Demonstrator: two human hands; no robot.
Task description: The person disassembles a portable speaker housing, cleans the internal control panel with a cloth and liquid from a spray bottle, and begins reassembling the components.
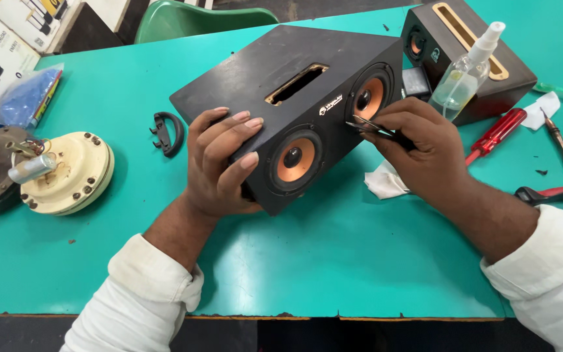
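A black box speaker (262, 78) with two orange cones lies tilted on the teal table (333, 261). My left hand (219, 163) grips its near left corner, fingers over the top edge beside the left cone (292, 158). My right hand (418, 146) pinches metal tweezers (367, 125), their tips touching the speaker's front just below the right cone (367, 98). A slot-shaped opening (296, 83) shows in the speaker's top face.
A second dark speaker (490, 78) stands at the back right with a clear spray bottle (464, 75) before it. A red screwdriver (496, 133), white cloth (384, 182), red-handled pliers (555, 194), a black handle (167, 132) and a cream fan motor (70, 173) lie around.
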